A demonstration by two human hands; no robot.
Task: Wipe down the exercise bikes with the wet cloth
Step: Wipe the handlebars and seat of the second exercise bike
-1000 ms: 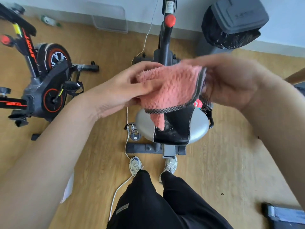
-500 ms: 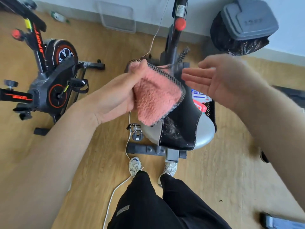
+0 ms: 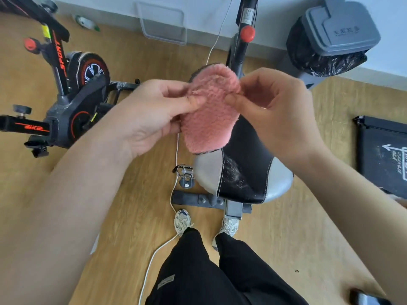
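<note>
Most of the view was wooden floor (image 3: 297,227), running far to a pale wall. Two exercise bikes stood on it, well apart. One black-and-orange bike (image 3: 72,102) stood at the far left. The other, a black bike (image 3: 240,56), stood in the middle with its post rising toward the wall. A grey bin (image 3: 334,38) lined with a black bag stood at the far right against the wall. A black board (image 3: 383,155) with white markings lay on the floor at the right edge. Black trousers (image 3: 198,276) filled the near middle, with a pale shoe (image 3: 182,221) just beside the middle bike's base. That bike's seat (image 3: 242,170), black down the centre and grey at the sides, carried a dusty smear.

Above the seat's narrow front end, both hands held the pink cloth (image 3: 211,119) up between them. The left hand (image 3: 149,115) pinched the cloth's left edge with thumb over curled fingers. The right hand (image 3: 279,119) pinched its right edge between thumb and forefinger. The cloth's lower end hung in front of the seat, and whether it touched the seat could not be told.

A clear plastic tray (image 3: 163,23) leaned at the far wall. A white cable (image 3: 154,256) trailed from the wall past the left shoe. A red knob (image 3: 247,33) sat on the middle bike's post.
</note>
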